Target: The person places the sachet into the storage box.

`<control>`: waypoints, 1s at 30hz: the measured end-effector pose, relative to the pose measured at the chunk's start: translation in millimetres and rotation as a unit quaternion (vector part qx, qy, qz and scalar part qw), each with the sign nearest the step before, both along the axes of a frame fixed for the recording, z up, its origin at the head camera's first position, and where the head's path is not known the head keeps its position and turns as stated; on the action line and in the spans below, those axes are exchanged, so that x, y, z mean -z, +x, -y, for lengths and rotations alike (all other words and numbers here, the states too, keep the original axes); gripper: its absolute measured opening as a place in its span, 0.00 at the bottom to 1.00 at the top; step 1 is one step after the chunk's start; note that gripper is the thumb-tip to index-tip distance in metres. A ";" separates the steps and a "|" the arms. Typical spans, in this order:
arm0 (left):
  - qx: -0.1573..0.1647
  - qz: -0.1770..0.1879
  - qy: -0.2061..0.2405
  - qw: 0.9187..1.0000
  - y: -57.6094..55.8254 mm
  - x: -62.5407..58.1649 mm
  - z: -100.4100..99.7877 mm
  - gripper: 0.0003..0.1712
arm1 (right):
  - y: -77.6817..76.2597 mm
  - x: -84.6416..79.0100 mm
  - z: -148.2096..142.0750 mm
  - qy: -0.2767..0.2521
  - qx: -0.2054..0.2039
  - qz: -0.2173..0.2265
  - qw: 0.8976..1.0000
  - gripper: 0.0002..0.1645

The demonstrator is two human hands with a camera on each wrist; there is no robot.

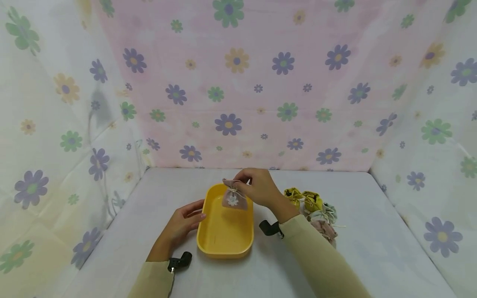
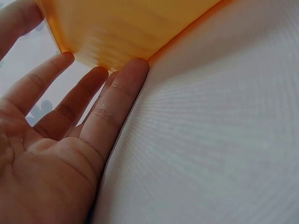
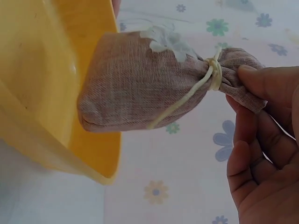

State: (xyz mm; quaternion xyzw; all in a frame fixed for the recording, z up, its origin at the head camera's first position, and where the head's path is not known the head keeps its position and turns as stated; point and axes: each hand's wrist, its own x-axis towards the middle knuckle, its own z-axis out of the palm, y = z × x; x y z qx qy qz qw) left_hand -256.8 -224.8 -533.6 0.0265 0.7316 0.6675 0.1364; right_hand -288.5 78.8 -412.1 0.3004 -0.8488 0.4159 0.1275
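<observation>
My right hand [image 1: 261, 188] pinches a small mauve drawstring pouch [image 1: 235, 200] by its gathered neck, between thumb and fingers. In the right wrist view the pouch [image 3: 140, 84] has a white flower on its front and a cream cord tied below the top. It hangs over the far end of a yellow tray [image 1: 223, 240], whose visible floor holds nothing. At the tray's left side is my left hand [image 1: 182, 223]. Its fingertips [image 2: 135, 67] touch the tray's outer wall, fingers extended and slightly spread.
Right of the tray, partly behind my right forearm, several more pouches lie grouped: yellow ones [image 1: 312, 200], a pale green one [image 1: 328, 213] and a pinkish one [image 1: 325, 229]. Flower-print cloth [image 1: 261, 99] encloses the white table [image 1: 167, 182] at the back and sides.
</observation>
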 end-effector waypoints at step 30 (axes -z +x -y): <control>-0.006 0.003 -0.007 1.000 -0.2 0.7 -0.3 0.35 | -27.0 34.5 50.4 -0.005 0.086 0.168 0.982 0.04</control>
